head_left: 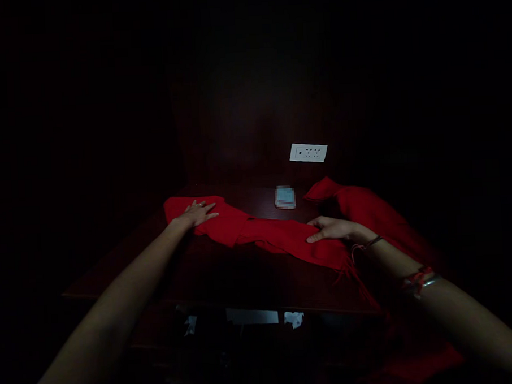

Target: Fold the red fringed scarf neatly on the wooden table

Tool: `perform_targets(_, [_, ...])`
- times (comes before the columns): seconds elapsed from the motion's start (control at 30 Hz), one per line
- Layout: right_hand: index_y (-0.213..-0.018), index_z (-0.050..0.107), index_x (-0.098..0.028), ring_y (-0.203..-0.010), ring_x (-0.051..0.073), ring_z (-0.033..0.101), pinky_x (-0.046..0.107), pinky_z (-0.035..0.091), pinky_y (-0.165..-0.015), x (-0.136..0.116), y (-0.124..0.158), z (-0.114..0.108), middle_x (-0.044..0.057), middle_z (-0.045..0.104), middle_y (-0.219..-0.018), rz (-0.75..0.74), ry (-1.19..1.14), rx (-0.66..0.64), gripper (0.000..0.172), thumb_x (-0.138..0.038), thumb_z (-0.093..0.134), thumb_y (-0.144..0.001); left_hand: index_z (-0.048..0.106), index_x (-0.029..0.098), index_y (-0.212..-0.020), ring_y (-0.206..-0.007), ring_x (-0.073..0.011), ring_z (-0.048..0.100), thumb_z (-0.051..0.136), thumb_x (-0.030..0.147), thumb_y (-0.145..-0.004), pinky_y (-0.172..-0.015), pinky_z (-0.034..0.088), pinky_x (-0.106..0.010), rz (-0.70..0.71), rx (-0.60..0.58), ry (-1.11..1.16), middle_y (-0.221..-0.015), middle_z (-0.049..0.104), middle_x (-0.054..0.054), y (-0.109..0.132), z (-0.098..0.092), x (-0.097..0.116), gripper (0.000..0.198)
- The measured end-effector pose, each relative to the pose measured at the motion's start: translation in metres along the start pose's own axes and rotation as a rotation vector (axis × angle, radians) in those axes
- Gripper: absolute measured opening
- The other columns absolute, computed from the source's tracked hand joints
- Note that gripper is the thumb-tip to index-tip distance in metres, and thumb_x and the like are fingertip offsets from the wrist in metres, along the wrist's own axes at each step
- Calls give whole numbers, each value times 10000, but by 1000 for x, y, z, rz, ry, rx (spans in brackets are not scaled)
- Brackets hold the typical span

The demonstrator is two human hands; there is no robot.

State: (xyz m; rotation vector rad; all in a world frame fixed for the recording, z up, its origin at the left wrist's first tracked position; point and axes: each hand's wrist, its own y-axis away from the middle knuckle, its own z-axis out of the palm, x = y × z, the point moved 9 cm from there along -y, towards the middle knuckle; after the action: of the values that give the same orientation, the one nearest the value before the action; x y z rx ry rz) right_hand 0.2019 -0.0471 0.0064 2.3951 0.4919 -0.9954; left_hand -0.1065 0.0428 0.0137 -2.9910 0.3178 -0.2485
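A long red scarf (275,235) with a fringed end lies in a loose strip across the dark wooden table. My left hand (193,214) rests on the scarf's left end, palm down with fingers spread, a ring on one finger. Near the fringed right end, my right hand (331,228) grips the scarf, thumb on top and fingertips at its upper edge. More red cloth (367,207) bunches up behind the right wrist and hangs off the table's right side; whether it joins the strip cannot be made out.
A small blurred box-like object (285,197) sits at the back of the tabletop (252,200). A white socket plate (308,152) is on the dark wall behind. Below the front edge, pale scraps (294,319) show on a lower shelf. The surroundings are very dark.
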Motion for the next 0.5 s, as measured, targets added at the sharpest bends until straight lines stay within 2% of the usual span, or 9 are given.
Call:
perform_targets(0.07, [-962,520,-162,-795,152,548,278,445,-707,-13,8,-6,34,581,-932,-70,-168,82,424,-378,578,-602,312,140,-1220,-1165,-313,160,333,445,-784,-899,164,-468,81,114,-29,-1287,259,-116,8,-16,34,532])
perform_targets(0.13, [-947,514,-175,-795,136,544,258,442,-702,-22,16,-18,25,576,-937,-92,-218,193,374,-363,559,-627,208,196,-1263,-1191,-256,118,201,459,-815,-925,148,-420,181,190,11,-1323,184,-60,22,-18,73,520])
perform_targets(0.2, [-894,539,-169,-779,140,545,249,440,-683,-24,23,-26,28,585,-904,-29,-150,212,326,-352,562,-625,199,300,-1254,-1189,-285,110,195,546,-773,-916,119,-467,221,9,15,-1333,153,3,31,11,100,541])
perform_targets(0.27, [-837,568,-165,-770,148,547,246,436,-672,-23,29,-30,28,596,-865,45,-1,155,274,-332,571,-619,182,333,-1253,-1189,-316,66,237,605,-723,-913,57,-493,208,-103,-27,-1337,127,22,36,35,105,599])
perform_targets(0.33, [-779,593,-162,-766,158,550,246,427,-675,-19,36,-40,31,604,-825,150,254,151,222,-294,596,-601,124,333,-1264,-1191,-317,25,264,627,-695,-918,21,-485,227,-139,-51,-1342,94,24,37,46,101,655])
perform_targets(0.43, [-759,607,-111,-817,242,537,325,406,-701,-11,43,-61,118,590,-841,359,620,313,221,-186,640,-553,76,316,-1273,-1192,-316,7,293,634,-678,-920,28,-482,272,-165,-57,-1347,63,3,36,46,95,708])
perform_targets(0.5, [-856,585,-92,-904,296,491,378,376,-738,-16,39,-62,177,540,-955,373,721,433,297,-160,624,-570,110,281,-1277,-1192,-317,11,320,608,-689,-921,38,-483,292,-88,-78,-1347,68,-31,41,34,101,705])
